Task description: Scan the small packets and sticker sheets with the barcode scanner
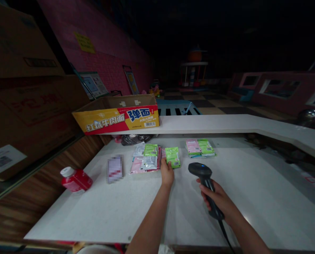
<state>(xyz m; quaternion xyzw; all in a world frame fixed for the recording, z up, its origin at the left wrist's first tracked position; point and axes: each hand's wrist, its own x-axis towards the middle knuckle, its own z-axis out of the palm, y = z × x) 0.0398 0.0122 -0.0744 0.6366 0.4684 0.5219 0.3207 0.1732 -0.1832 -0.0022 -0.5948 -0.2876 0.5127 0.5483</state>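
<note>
My right hand point(218, 197) is wrapped round the handle of a black barcode scanner point(201, 171), its cord running down off the front of the table. In my left hand point(167, 172) a green packet point(172, 157) is pinched by its left edge, with a bit of pink showing beside it. Just left of that hand lies a pile of flat packets point(148, 160) in green, pink and white. Farther right, a smaller stack of pink and green packets point(200, 147) rests behind the scanner's head.
A red bottle with a white cap point(76, 180) lies on the white table point(107, 211) at left, near a blurred-out item point(115, 169). An open noodle carton point(120, 118) stands on the raised ledge point(212, 123). Large cardboard boxes point(27, 106) are stacked at far left.
</note>
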